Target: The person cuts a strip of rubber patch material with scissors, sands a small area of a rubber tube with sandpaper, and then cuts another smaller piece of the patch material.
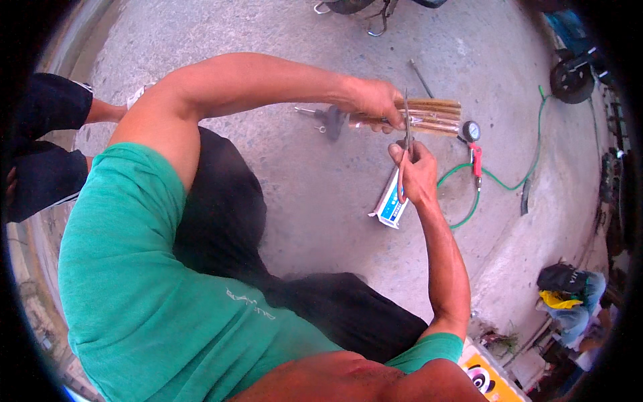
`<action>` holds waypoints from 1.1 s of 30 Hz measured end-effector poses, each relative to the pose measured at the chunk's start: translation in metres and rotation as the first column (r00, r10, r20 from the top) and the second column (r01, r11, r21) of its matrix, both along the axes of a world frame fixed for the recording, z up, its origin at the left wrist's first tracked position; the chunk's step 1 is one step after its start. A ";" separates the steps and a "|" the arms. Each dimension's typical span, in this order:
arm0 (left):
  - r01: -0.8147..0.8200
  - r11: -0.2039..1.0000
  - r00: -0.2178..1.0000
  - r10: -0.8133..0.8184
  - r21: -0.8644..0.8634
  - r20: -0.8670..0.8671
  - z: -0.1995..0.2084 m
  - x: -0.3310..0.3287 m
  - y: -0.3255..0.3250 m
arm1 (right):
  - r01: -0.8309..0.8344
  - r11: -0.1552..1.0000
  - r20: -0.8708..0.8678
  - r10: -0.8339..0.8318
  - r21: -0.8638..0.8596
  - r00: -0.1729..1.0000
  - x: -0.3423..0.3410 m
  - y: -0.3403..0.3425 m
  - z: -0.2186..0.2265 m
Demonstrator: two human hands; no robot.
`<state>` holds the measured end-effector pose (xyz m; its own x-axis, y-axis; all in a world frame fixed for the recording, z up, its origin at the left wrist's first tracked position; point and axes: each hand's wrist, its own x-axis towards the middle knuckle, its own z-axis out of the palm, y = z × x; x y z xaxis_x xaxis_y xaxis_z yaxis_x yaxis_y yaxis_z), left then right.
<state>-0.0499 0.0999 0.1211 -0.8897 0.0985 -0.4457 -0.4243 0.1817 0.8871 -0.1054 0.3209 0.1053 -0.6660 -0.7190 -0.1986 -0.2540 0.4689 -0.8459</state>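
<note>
My left hand (375, 100) is closed on the left end of a flat row of brown tyre plug strips (437, 115), backed with shiny clear film. My right hand (420, 175) grips a pair of scissors (402, 175) by the reddish handles. Their blades point away from me and cross the strips just right of my left fingers. Whether the blades are parted is too small to tell. Below the strips, an opened blue and white box (391, 204) lies on the ground, partly behind my right hand and the scissors.
An inflator gun with a round gauge (471, 131) lies to the right on its green hose (499, 179). A dark-handled tool (333, 124) and a metal rod (421, 77) rest on the concrete. Another person's legs (50, 141) are at left; a wheel (571, 80) stands far right.
</note>
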 end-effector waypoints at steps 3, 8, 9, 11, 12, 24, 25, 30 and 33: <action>-0.005 0.999 1.000 0.004 0.036 0.029 0.000 0.000 -0.004 | -0.006 0.999 0.037 0.004 0.054 0.999 0.001 -0.002 0.009; 0.057 0.998 0.995 -0.058 0.014 0.079 0.026 0.008 -0.003 | 0.008 0.996 0.071 -0.015 0.091 0.997 0.006 0.007 0.009; 0.050 0.998 0.998 -0.051 0.022 0.048 0.021 0.009 -0.003 | 0.010 0.998 0.083 -0.015 0.065 0.996 0.009 0.008 0.007; 0.042 0.998 0.999 -0.041 0.045 -0.017 0.003 0.008 -0.001 | 0.018 1.000 0.104 -0.020 0.018 0.994 0.012 0.009 0.001; 0.028 0.997 1.000 -0.028 0.068 -0.008 0.002 0.008 0.000 | 0.027 1.000 0.088 -0.028 0.016 0.996 0.011 0.010 0.001; -0.017 1.000 0.996 0.015 -0.022 -0.083 0.032 0.015 0.012 | 0.070 0.992 -0.184 -0.049 0.109 0.982 0.004 0.015 0.016; -0.014 1.000 0.994 0.011 -0.027 -0.104 0.029 0.014 0.011 | 0.046 0.991 -0.197 -0.021 0.125 0.980 0.004 0.014 0.021; -0.006 0.996 0.985 -0.009 -0.088 -0.174 0.023 0.010 0.007 | -0.046 0.991 -0.271 0.078 0.123 0.959 0.001 0.015 0.020; -0.019 1.000 0.981 0.018 -0.005 -0.192 0.020 0.009 0.005 | -0.090 0.992 -0.273 0.112 0.091 0.956 -0.002 0.012 0.025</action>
<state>-0.0409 0.1053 0.1413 -0.9606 0.0788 -0.2667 -0.2492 0.1813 0.9513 -0.1077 0.3327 0.1300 -0.6272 -0.7754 -0.0738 -0.5226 0.4892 -0.6983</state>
